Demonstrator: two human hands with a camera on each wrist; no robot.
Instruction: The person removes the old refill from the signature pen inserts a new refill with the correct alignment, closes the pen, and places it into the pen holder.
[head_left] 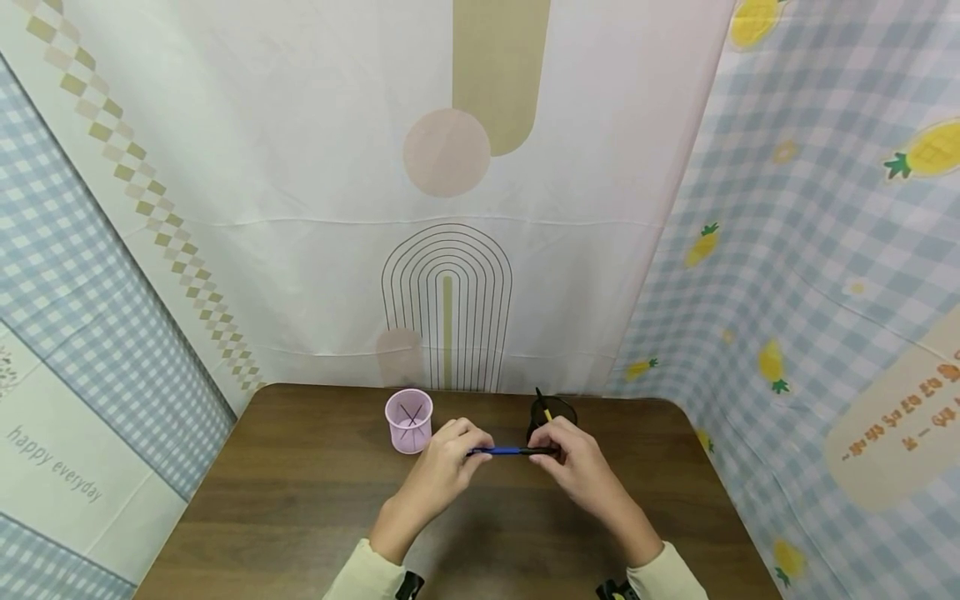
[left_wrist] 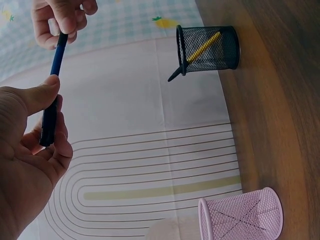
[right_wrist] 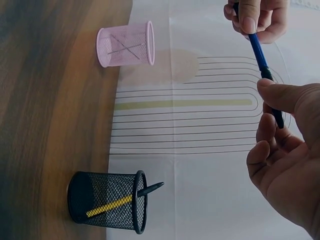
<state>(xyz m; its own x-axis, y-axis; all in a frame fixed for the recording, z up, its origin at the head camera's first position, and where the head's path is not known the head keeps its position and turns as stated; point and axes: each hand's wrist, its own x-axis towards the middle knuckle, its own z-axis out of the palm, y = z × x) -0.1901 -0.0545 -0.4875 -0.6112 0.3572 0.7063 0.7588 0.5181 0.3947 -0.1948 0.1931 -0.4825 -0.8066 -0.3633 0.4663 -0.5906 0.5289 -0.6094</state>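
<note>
A blue pen (head_left: 507, 451) with black ends is held level between both hands above the table. My left hand (head_left: 452, 457) pinches its left end between thumb and fingers. At the other end, my right hand (head_left: 576, 460) grips the black part the same way. Behind the right hand stands a black mesh pen cup (right_wrist: 107, 200), partly hidden in the head view, with a yellow and black pen (right_wrist: 110, 206) leaning inside. A pink mesh pen cup (head_left: 409, 422) stands just beyond the left hand, and no pen shows in it.
The brown wooden table (head_left: 300, 500) meets a white patterned cloth (head_left: 315, 292) at its back edge. Blue checked cloth (head_left: 750, 317) hangs along the right side, with more on the left. Both cups stand near the back edge.
</note>
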